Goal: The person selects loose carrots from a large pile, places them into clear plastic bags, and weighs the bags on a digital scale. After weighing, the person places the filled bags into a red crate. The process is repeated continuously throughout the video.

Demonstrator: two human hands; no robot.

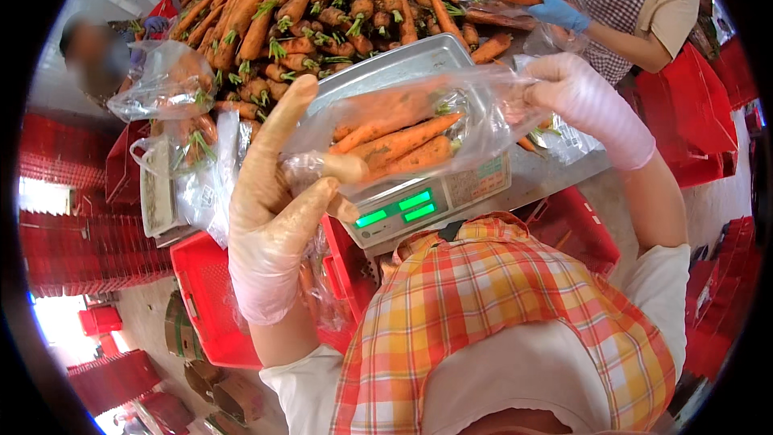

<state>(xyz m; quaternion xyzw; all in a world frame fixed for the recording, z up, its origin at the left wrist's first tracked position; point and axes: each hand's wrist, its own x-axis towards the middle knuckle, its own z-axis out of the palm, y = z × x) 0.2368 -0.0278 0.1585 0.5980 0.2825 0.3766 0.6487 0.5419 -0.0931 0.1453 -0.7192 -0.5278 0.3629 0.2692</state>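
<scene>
A clear plastic bag of carrots point(403, 142) hangs over the weighing scale point(475, 185), whose green displays are lit. My right hand point(584, 101), in a thin translucent glove, pinches the bag's right end. At its left end my left hand point(278, 201), gloved and stained with soil, grips the plastic between thumb and bent fingers, while the index finger points up. Behind the bag shows the scale's metal pan point(394, 64). Whether the bag's underside touches the pan is hidden.
A large heap of soil-specked carrots point(322, 16) lies beyond the scale. A co-worker's blue gloves point(555, 10) hold a bagged carrot at the upper right. Another person stands at the far left. Red crates point(205, 306) sit below the bench; more red crates point(88, 250) are stacked left.
</scene>
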